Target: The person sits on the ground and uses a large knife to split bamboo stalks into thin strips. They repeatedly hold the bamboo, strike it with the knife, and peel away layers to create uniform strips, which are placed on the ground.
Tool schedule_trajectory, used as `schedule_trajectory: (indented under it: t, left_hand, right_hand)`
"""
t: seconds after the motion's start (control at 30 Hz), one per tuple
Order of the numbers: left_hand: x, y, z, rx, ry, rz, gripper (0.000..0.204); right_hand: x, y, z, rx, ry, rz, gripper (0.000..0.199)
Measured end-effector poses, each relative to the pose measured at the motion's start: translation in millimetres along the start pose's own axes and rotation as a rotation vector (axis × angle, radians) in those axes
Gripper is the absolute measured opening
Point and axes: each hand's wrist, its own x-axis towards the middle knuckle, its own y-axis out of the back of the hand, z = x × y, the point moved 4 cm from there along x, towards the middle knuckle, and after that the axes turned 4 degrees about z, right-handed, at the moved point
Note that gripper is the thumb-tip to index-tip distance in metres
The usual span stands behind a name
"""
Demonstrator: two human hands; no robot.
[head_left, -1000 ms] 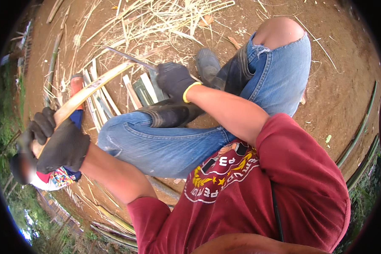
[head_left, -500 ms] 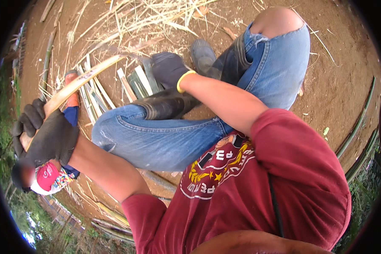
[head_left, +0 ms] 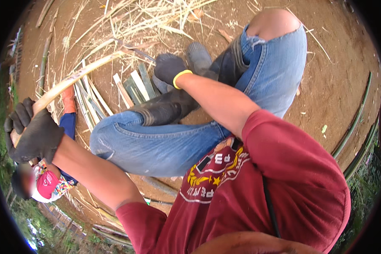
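Note:
My left hand (head_left: 36, 133), in a dark work glove, is wrapped around the near end of a long pale bamboo strip (head_left: 78, 75). The strip slants up and away to the right, its far end meeting a thin dark knife blade (head_left: 142, 54). That blade sticks out from my right hand (head_left: 169, 69), a closed dark-gloved fist over my boot; its grip hides the handle. Beneath the strip, split bamboo pieces (head_left: 133, 88) lie on the ground beside my bent leg. More thin slats (head_left: 88, 101) lie left of them.
Pale shavings (head_left: 156, 19) cover the dirt beyond my hands. My legs in blue jeans (head_left: 156, 142) and rubber boots (head_left: 199, 57) are folded in front of me. Another person (head_left: 51, 182) sits at the far left. Green bamboo poles (head_left: 354, 116) lie at the right.
My left hand has shifted left, carrying the bamboo strip with it. The dark blade by my right hand shows more clearly now, and the right fist sits slightly to the right.

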Motion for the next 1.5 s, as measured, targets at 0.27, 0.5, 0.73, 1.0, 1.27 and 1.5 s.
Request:
schedule_trajectory:
  t: [0.27, 0.5, 0.73, 1.0, 1.27, 1.5]
  left_hand:
    - [59.6, -19.7, -8.0, 0.11, 0.049, -0.046, 0.015]
    - [80.7, -15.3, -17.5, 0.053, 0.118, -0.051, 0.013]
    - [88.7, 7.0, -9.4, 0.1, 0.122, -0.09, 0.013]
    - [107.7, 34.4, 3.8, 0.131, 0.141, -0.12, 0.018]
    - [115.6, 64.3, 5.4, 0.091, 0.159, -0.251, 0.025]
    - [41.7, 5.9, -32.1, 0.261, -0.083, 0.153, 0.039]
  right_hand:
    - [30.5, -20.7, 20.7, -0.012, -0.066, 0.035, 0.031]
    - [33.5, -43.6, 67.7, -0.093, -0.112, 0.022, 0.028]
    - [38.8, -41.5, 62.4, -0.15, -0.134, -0.086, 0.032]
    - [28.5, -59.0, 94.8, -0.011, -0.381, -0.104, 0.036]
    - [39.0, -80.4, 145.4, 0.387, -0.36, -0.504, 0.031]
    - [46.8, -74.3, 167.7, -0.102, -0.175, -0.16, 0.037]
